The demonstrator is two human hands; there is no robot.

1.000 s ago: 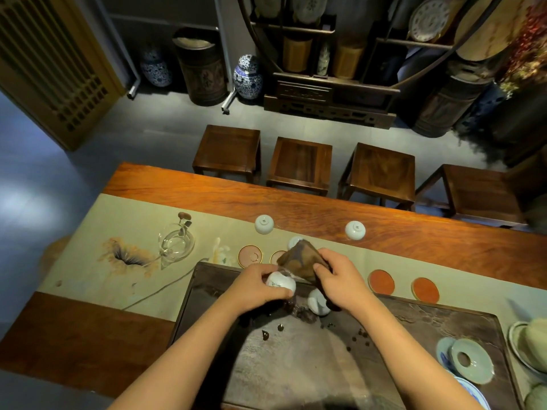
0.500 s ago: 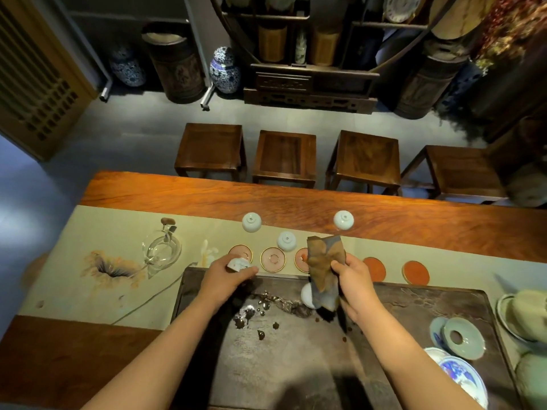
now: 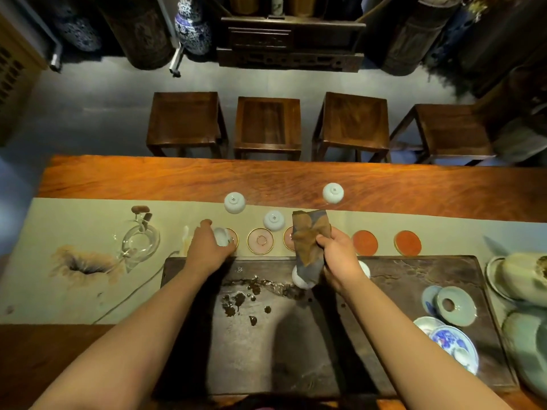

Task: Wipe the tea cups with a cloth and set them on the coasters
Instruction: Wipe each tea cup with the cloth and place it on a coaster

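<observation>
Tray: dark stone tea tray (image 3: pixel 296 350) on the bench, holding wet tea leaves (image 3: pixel 236 300), a white cup (image 3: pixel 300 281) and blue-patterned saucers (image 3: pixel 453 344).
Right hand (image 3: pixel 337 255): grip pinching the brown folded cloth (image 3: pixel 310 241), upright above that cup.
Left hand (image 3: pixel 207 247): grip closed round a small white porcelain tea cup (image 3: pixel 222 236), touching the leftmost pink round coaster (image 3: pixel 232 236); half a second ago it was short of it.
Beyond: three upturned white cups (image 3: pixel 273 220).

Four wooden stools (image 3: pixel 268 125) behind table (image 3: pixel 296 179), glass pitcher (image 3: pixel 139 244) at left, blue-white jar (image 3: pixel 192 26) on floor.
</observation>
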